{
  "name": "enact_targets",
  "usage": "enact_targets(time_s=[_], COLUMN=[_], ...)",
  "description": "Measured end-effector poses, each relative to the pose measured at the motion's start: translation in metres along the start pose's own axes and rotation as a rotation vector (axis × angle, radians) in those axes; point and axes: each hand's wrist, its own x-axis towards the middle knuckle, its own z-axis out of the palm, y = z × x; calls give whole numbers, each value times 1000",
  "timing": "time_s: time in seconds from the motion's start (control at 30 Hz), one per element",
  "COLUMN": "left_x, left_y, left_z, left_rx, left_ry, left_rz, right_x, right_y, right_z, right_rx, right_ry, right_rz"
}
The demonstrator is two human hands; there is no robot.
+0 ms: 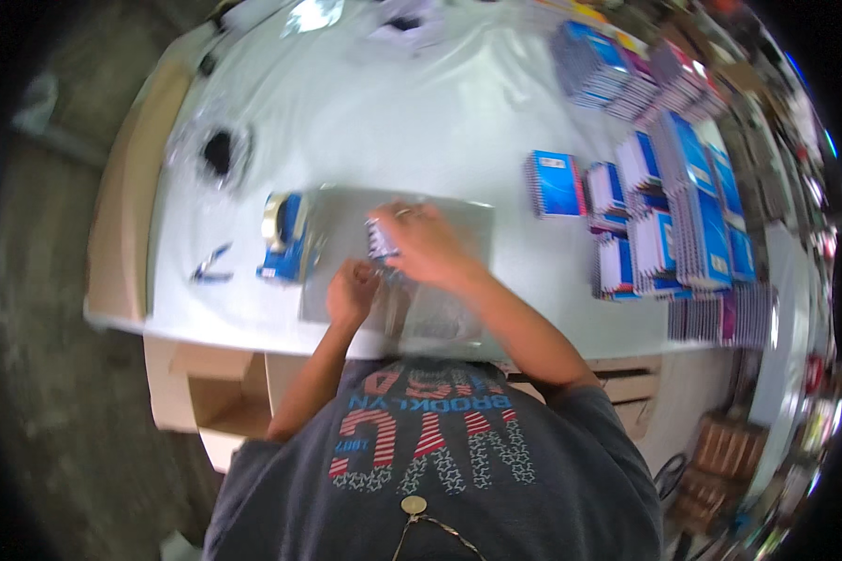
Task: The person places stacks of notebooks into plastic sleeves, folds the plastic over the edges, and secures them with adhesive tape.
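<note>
My right hand (pixel 423 245) is closed over a small spiral notebook (pixel 381 241), covering most of it; its white coil edge shows beside the fingers. My left hand (pixel 351 292) is just below and to the left, its fingers curled in a pinch at the edge of a clear plastic bag (pixel 435 313). The bag's glossy film runs toward me from between the hands. Beneath both hands lies a wide sheet of clear plastic (pixel 337 208), greyish against the white table.
A blue tape dispenser (pixel 285 238) and cutting pliers (pixel 212 266) lie left of my hands. Stacks of blue spiral notebooks (pixel 702 234) crowd the right side, with a single notebook (pixel 557 184) nearer. A plastic-wrapped roll (pixel 218 152) and a cardboard edge (pixel 126 206) are farther left.
</note>
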Motion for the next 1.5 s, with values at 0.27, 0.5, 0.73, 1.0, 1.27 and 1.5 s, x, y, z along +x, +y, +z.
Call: enact_targets(time_s=[0.27, 0.5, 0.73, 1.0, 1.27, 1.5], left_x=[91, 139, 85, -18, -64, -68], left_y=[-101, -94, -1, 158, 215, 270], left_z=[-16, -56, -25, 57, 87, 74], left_rx=[-898, -196, -249, -350, -316, -482], left_ry=[-124, 384, 323, -15, 0, -244], left_rz=[31, -160, 228, 351, 499, 545], right_x=[-70, -240, -365, -464, -510, -528], right_y=[-13, -51, -53, 93, 227, 212], right_z=[-43, -74, -135, -226, -199, -196], right_rx=[231, 173, 23, -787, -890, -591], right_ry=[92, 304, 670, 1154, 1041, 1027], right_rz=[219, 634, 1035, 815, 628, 551])
